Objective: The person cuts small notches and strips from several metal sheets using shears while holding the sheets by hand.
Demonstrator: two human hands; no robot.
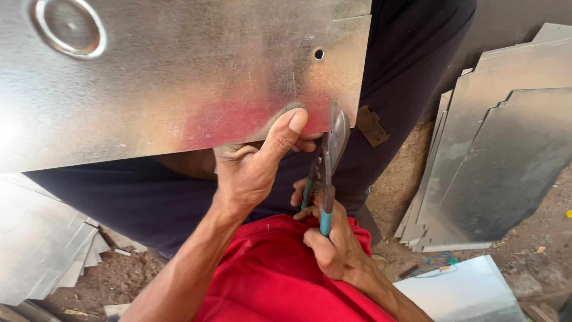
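Note:
A large shiny metal sheet (pixel 179 71) lies across my lap, with a round pressed ring at its top left and a small hole near its right edge. My left hand (pixel 253 167) pinches the sheet's lower edge, thumb on top. My right hand (pixel 330 241) grips tin snips (pixel 326 170) with teal handles. The snips' blades bite into the sheet's lower edge just right of my thumb. A small cut-off metal scrap (pixel 372 126) lies on my dark trouser leg beside the blades.
A stack of cut metal sheets (pixel 500 149) leans at the right on the dirt ground. More sheets (pixel 42 238) lie at the lower left, and one flat piece (pixel 465 292) at the lower right beside some thin coloured wire (pixel 441 262).

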